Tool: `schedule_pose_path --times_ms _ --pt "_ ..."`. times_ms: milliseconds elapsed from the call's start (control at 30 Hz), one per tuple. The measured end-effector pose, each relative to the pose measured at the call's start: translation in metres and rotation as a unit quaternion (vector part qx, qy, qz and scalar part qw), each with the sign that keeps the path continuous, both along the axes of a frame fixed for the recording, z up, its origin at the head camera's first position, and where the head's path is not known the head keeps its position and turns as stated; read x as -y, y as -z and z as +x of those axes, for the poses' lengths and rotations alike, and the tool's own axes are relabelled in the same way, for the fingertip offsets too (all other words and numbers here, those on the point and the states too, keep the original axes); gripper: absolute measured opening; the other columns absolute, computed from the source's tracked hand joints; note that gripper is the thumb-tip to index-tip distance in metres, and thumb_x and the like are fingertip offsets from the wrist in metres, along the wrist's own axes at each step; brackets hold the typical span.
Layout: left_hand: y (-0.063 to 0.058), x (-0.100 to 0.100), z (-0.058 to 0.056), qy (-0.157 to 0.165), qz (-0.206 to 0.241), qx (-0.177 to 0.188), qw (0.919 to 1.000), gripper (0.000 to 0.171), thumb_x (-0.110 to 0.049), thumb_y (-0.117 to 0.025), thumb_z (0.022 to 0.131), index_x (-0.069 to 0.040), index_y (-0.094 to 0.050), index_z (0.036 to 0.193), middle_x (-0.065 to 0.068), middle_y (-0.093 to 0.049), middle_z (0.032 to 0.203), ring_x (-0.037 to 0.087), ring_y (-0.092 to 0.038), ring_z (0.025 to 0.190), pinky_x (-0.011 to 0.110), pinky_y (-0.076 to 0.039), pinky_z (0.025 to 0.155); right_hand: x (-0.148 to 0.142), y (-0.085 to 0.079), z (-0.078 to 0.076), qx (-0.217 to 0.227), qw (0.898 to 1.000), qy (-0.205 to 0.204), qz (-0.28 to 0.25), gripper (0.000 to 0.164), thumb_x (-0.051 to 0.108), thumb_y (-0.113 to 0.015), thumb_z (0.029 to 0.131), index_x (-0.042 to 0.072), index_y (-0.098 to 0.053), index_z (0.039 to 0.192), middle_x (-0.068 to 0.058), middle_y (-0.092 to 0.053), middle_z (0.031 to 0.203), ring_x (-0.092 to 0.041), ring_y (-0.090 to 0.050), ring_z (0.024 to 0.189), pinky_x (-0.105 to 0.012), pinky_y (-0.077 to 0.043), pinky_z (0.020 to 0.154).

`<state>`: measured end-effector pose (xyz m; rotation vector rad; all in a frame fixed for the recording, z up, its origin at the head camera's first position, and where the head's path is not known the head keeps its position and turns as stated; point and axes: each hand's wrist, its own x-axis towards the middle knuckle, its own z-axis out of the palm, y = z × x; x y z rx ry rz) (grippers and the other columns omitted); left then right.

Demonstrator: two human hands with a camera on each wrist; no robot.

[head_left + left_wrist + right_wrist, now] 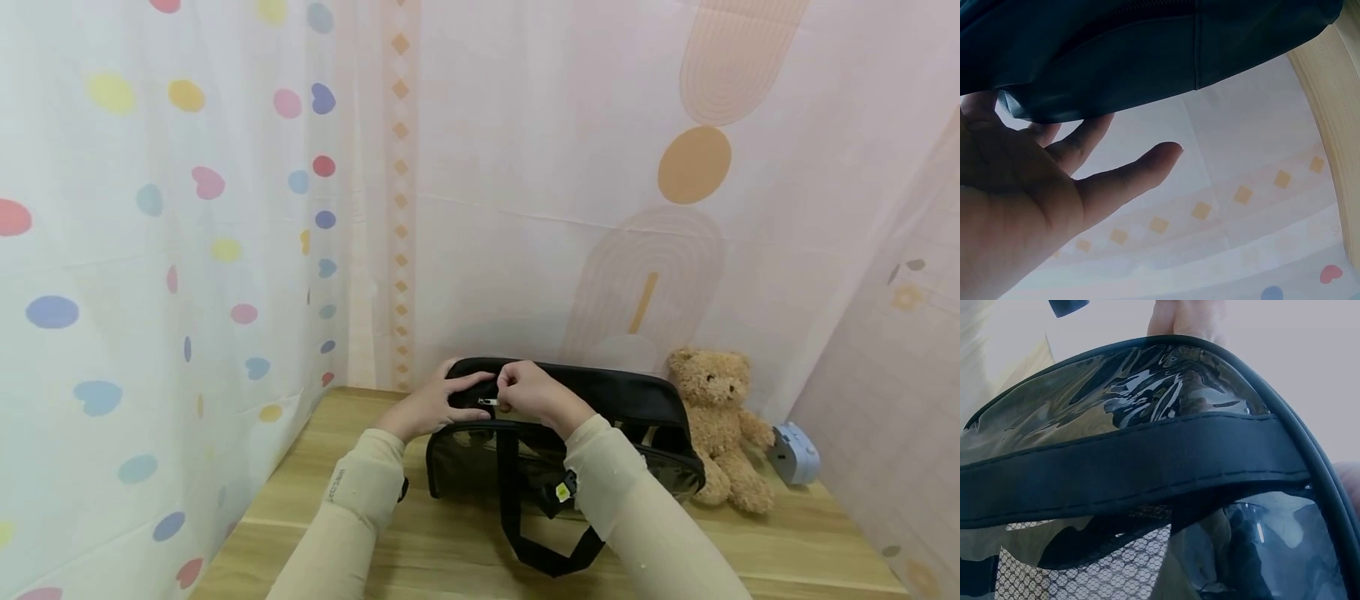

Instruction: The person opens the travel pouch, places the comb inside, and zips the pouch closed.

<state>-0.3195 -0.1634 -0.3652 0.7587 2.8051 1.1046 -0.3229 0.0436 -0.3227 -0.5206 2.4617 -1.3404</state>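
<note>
A black bag [630, 396] with clear plastic panels lies on the wooden table, its carrying strap [512, 500] drooping toward the front. Spread over the bag's left end, my left hand [423, 407] holds it, thumb along the near edge and index finger across the top. In the left wrist view, other fingers [1088, 140] reach behind the dark fabric, and one sticks out free. My right hand [536, 396], fingers curled, pinches the metal zipper pull [487, 402] on top near that end. The right wrist view shows clear plastic and white mesh [1097, 562] close up.
A brown teddy bear [716, 425] sits against the bag's right end. Beside it stands a small light-blue case-like object [797, 454]. Patterned curtains [510, 208] hang behind and at both sides of the wooden table [337, 450].
</note>
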Motion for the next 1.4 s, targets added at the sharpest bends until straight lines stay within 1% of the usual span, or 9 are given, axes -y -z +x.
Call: schedule_pose_path --times_ms 100,267,433,500,600,833,1000,1233,1400 --pt "0.0 0.0 0.001 -0.001 -0.001 0.004 1.0 0.065 -0.039 -0.07 0.097 -0.021 -0.046 0.155 0.022 -0.013 0.164 0.047 -0.032 0.143 0.055 -0.038 0.112 -0.001 0.0 0.0 0.0 1.0 0.004 -0.002 0.025 -0.004 -0.05 0.099 0.008 -0.048 0.077 -0.007 -0.05 0.08 -0.018 -0.033 0.059 -0.034 -0.038 0.066" --pt "0.0 -0.001 0.001 -0.001 -0.017 0.02 0.9996 0.067 -0.044 -0.068 0.097 -0.024 -0.042 0.156 0.021 -0.009 0.166 0.048 -0.029 0.145 0.058 -0.038 0.11 -0.003 0.002 0.002 0.005 1.0 0.001 -0.005 0.026 -0.004 -0.05 0.099 0.008 -0.046 0.076 -0.007 -0.048 0.078 -0.018 -0.033 0.058 -0.034 -0.038 0.067" --pt "-0.001 -0.003 0.002 -0.002 -0.024 0.028 0.9993 0.068 -0.047 -0.066 0.097 -0.026 -0.041 0.157 0.019 -0.008 0.167 0.047 -0.031 0.144 0.058 -0.039 0.109 -0.005 0.003 0.002 0.003 1.0 0.001 -0.006 0.027 -0.005 -0.049 0.099 0.009 -0.045 0.076 -0.006 -0.046 0.076 -0.018 -0.032 0.059 -0.034 -0.036 0.065" --pt "-0.003 -0.004 0.004 -0.004 -0.023 0.029 0.9993 0.067 -0.047 -0.065 0.098 -0.026 -0.041 0.157 0.02 -0.008 0.167 0.048 -0.032 0.143 0.057 -0.04 0.107 -0.005 0.004 0.001 -0.002 1.0 -0.003 -0.007 0.026 -0.005 -0.049 0.098 0.009 -0.045 0.076 -0.006 -0.047 0.075 -0.018 -0.033 0.059 -0.033 -0.036 0.064" --pt "-0.003 -0.003 0.005 -0.006 -0.021 0.036 0.9991 0.066 -0.046 -0.065 0.098 -0.026 -0.042 0.157 0.019 -0.006 0.167 0.048 -0.03 0.144 0.058 -0.039 0.108 -0.005 0.005 0.001 -0.007 1.0 -0.008 -0.007 0.026 -0.006 -0.048 0.098 0.009 -0.046 0.076 -0.006 -0.048 0.075 -0.018 -0.035 0.059 -0.033 -0.037 0.064" --pt "-0.002 0.0 0.002 -0.009 -0.027 0.038 0.9989 0.066 -0.05 -0.065 0.097 -0.029 -0.043 0.156 0.02 -0.006 0.167 0.048 -0.03 0.144 0.059 -0.039 0.108 -0.005 0.003 0.001 -0.003 1.0 -0.025 -0.007 0.029 -0.006 -0.045 0.098 0.009 -0.044 0.074 -0.006 -0.046 0.073 -0.018 -0.035 0.059 -0.032 -0.037 0.065" --pt "-0.006 -0.002 0.004 -0.017 -0.044 0.043 0.998 0.064 -0.049 -0.063 0.099 -0.029 -0.042 0.157 0.021 -0.005 0.167 0.05 -0.027 0.145 0.062 -0.036 0.11 -0.005 0.005 -0.001 -0.005 1.0 -0.022 -0.01 0.03 -0.007 -0.045 0.098 0.009 -0.042 0.073 -0.005 -0.044 0.071 -0.018 -0.035 0.059 -0.033 -0.036 0.065" --pt "-0.009 -0.003 0.008 -0.023 -0.065 0.042 0.9967 0.062 -0.046 -0.061 0.1 -0.03 -0.042 0.157 0.022 -0.008 0.167 0.05 -0.027 0.145 0.063 -0.035 0.11 -0.003 0.007 -0.001 -0.005 1.0 -0.019 -0.005 0.03 -0.006 -0.045 0.098 0.01 -0.042 0.072 -0.004 -0.043 0.069 -0.018 -0.034 0.057 -0.032 -0.035 0.064" --pt "-0.009 0.0 0.012 -0.024 -0.049 0.044 0.9976 0.061 -0.044 -0.061 0.101 -0.029 -0.042 0.156 0.022 -0.007 0.167 0.05 -0.027 0.146 0.064 -0.035 0.11 -0.001 0.006 0.002 -0.009 1.0 -0.023 -0.009 0.03 -0.005 -0.045 0.099 0.01 -0.042 0.073 -0.003 -0.041 0.068 -0.017 -0.032 0.057 -0.031 -0.034 0.061"
